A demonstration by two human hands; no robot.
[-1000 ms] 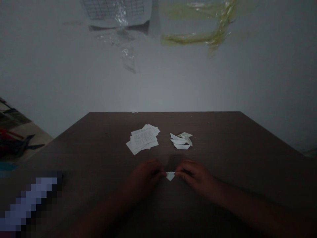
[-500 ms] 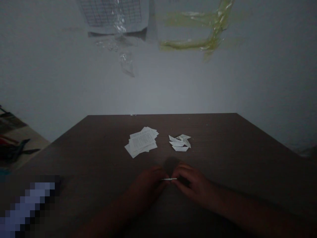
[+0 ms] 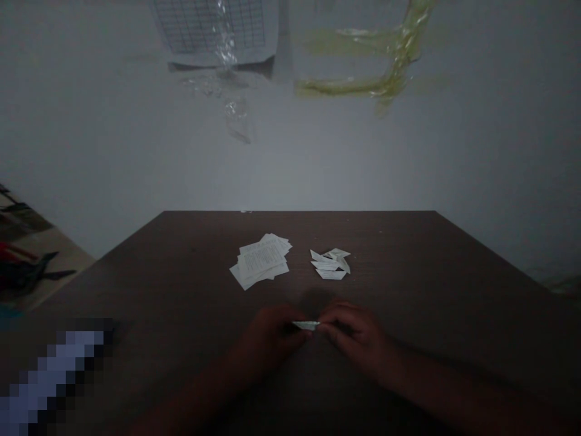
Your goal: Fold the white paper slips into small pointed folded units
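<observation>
Between my two hands is a small folded piece of paper, whitish and narrow, above the near part of the dark table. My left hand grips its left end, with the thumb below and the fingers above. On the other side, my right hand pinches the right tip between thumb and fingers. Beyond my hands lies a loose pile of printed paper pieces. To its right sit several folded paper strips with slanted ends, heaped together.
The dark brown table meets a pale wall at its far edge. Taped sheets hang on the wall. A pixelated, bluish object lies at the left. Dark and red items are on the floor beyond the table's left side.
The folded paper has tilted, so more of its face shows now. My right hand has shifted slightly right. The whole view has moved a little.
</observation>
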